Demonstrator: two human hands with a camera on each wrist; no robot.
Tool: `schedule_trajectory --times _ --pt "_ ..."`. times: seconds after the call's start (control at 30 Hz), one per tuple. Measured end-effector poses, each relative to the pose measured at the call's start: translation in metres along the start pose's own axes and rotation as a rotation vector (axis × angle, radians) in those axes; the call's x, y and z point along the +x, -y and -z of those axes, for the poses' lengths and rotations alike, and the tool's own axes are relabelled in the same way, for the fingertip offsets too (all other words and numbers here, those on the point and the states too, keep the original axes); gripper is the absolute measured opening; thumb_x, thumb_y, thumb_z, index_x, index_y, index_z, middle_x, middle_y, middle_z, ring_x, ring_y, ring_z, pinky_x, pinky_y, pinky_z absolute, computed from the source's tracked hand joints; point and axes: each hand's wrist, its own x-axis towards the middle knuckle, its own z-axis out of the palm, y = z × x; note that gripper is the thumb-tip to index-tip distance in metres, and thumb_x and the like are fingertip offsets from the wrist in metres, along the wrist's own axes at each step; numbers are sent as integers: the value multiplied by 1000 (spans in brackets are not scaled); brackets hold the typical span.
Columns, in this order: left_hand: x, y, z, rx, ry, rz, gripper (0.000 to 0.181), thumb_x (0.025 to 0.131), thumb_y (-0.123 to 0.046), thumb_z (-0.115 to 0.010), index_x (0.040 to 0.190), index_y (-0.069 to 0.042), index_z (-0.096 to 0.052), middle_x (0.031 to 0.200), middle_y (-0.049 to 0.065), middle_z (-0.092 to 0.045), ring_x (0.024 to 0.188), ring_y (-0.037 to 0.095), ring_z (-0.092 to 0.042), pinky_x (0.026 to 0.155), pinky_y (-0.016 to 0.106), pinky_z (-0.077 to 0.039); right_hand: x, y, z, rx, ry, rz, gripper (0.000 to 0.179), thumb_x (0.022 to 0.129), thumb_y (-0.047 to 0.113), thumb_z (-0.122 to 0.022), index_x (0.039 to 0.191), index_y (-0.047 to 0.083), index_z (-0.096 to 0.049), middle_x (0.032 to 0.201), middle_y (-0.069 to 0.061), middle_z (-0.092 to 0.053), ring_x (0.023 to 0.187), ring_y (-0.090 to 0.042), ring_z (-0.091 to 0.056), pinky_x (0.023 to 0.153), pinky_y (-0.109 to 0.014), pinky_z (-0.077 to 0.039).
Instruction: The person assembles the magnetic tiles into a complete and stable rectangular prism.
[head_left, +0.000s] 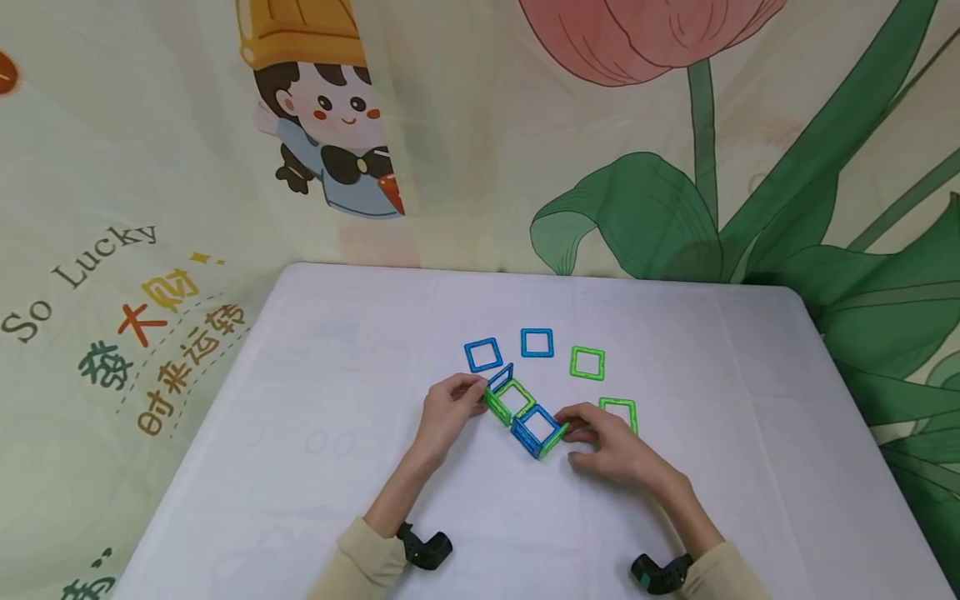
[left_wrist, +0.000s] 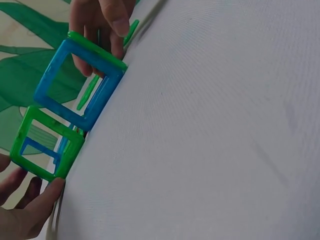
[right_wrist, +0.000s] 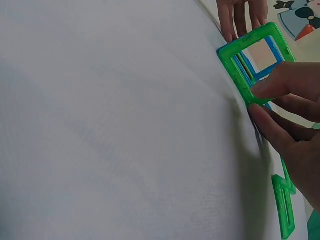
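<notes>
Green and blue magnetic tiles, shaped as open square frames, form a joined row of two box-like parts in the middle of the table. Near the row's left end is my left hand [head_left: 450, 412], with thumb and fingers at a corner of the green tile [left_wrist: 47, 142]. My right hand [head_left: 611, 442] is at the other end. Its fingers touch the upright green tile [right_wrist: 237, 72] there, while the thumb stands apart from it in the head view. Blue tiles [head_left: 540, 427] adjoin that green one. My fingers partly hide both ends of the row.
Two loose blue tiles lie behind the row, one blue tile [head_left: 483, 355] at left and another blue tile [head_left: 537, 332] beside it. A loose green tile [head_left: 587, 351] lies farther right. Another green tile [head_left: 617, 402] is partly behind my right hand. The white table [head_left: 345, 467] meets a printed curtain.
</notes>
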Motion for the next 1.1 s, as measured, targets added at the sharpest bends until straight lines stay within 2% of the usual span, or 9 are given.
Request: schedule_trajectory --times 0.13,0.3,0.57,0.9,1.1 --pt "3 1 -2 -9 -7 6 29 104 -25 -63 120 -2 -70 112 14 -71 99 22 -72 89 35 -61 -3 4 -5 22 8 -15 49 86 -5 -70 134 2 -57 132 -14 -63 110 -23 -69 97 -28 -57" --pt "6 1 -4 13 -6 -15 34 101 -31 -67 122 -5 -71 116 11 -72 103 21 -71 92 34 -60 -3 7 -13 42 44 -19 47 88 -3 -72 133 4 -59 129 -11 -64 108 -20 -69 96 -28 -57" --pt "9 2 -6 43 10 -22 33 99 -35 -69 126 -16 -72 125 4 -72 112 19 -69 98 36 -57 0 13 -26 95 109 40 44 89 -3 -72 132 4 -59 127 -10 -64 108 -19 -68 98 -26 -55" --pt "11 3 -6 56 5 -20 32 100 -36 -68 127 -20 -74 127 3 -72 109 19 -70 100 39 -56 3 19 -33 86 100 30 42 91 0 -72 131 6 -61 126 -7 -66 107 -18 -67 98 -27 -55" --pt "11 3 -5 56 7 -15 30 100 -34 -67 127 -21 -74 128 3 -71 109 19 -69 99 37 -57 0 18 -30 63 26 47 38 92 3 -72 129 7 -64 121 -7 -68 102 -18 -68 96 -32 -57"
